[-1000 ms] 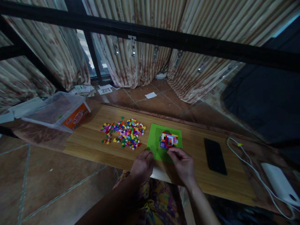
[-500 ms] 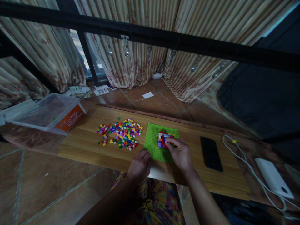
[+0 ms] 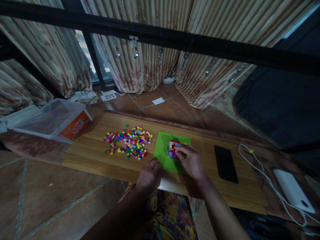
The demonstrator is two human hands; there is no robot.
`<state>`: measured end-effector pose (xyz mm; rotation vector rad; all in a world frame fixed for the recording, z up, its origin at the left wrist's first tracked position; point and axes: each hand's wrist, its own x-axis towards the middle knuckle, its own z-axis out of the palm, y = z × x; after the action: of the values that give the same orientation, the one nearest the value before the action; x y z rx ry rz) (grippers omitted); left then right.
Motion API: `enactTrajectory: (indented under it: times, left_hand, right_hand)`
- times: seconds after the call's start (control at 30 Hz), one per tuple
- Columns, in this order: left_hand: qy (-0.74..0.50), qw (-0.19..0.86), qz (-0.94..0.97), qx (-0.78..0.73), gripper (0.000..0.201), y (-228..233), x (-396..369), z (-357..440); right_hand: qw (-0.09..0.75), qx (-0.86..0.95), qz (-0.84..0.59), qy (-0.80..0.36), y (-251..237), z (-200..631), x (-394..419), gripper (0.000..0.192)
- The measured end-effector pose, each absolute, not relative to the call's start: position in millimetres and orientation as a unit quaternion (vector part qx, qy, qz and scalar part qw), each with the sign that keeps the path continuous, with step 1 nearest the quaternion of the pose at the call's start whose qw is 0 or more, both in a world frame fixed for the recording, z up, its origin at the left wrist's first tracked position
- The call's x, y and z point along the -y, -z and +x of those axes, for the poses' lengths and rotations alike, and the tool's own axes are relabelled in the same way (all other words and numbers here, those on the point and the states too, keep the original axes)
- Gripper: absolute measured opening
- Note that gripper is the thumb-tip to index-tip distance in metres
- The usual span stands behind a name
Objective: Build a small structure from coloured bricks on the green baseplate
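On the green baseplate [image 3: 165,155], toward its far right part, sits a small block of coloured bricks [image 3: 172,148] pressed together in red, white, blue and yellow. The right hand [image 3: 191,161] lies over the near right side of that block, fingers bunched together with the tips resting on the bricks; whether a loose piece is pinched under them cannot be told, since the hand hides the spot. That bearing-down posture fits pressing something onto the studs. The left hand [image 3: 149,175] rests at the near left corner of the baseplate, fingers curled and closed, knuckles up, touching or just at the plate's edge, which would keep the plate from sliding under the other hand's push.

The baseplate lies flat on a wooden board [image 3: 100,160], close to the person's side. Just left of it is a loose pile of small bricks [image 3: 130,141] in many colours, spread thin so single pieces can be picked out. Farther left, a clear plastic box [image 3: 50,120] with an orange label lies tilted at the board's end. Right of the baseplate, well apart from the hands, lie a dark phone [image 3: 225,163], a white cable [image 3: 262,180] and a white power bank [image 3: 292,195].
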<state>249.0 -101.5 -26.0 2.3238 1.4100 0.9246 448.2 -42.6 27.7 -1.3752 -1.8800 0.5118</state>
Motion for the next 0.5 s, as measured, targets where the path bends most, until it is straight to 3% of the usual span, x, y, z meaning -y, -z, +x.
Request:
enactTrajectory:
  times: [0.5]
  left_hand:
    - [-0.321,0.136,0.801,-0.487,0.015,25.2,101.3,249.2]
  right_hand:
    - [0.380,0.713,-0.564,-0.167,-18.1,451.3,50.2,0.021]
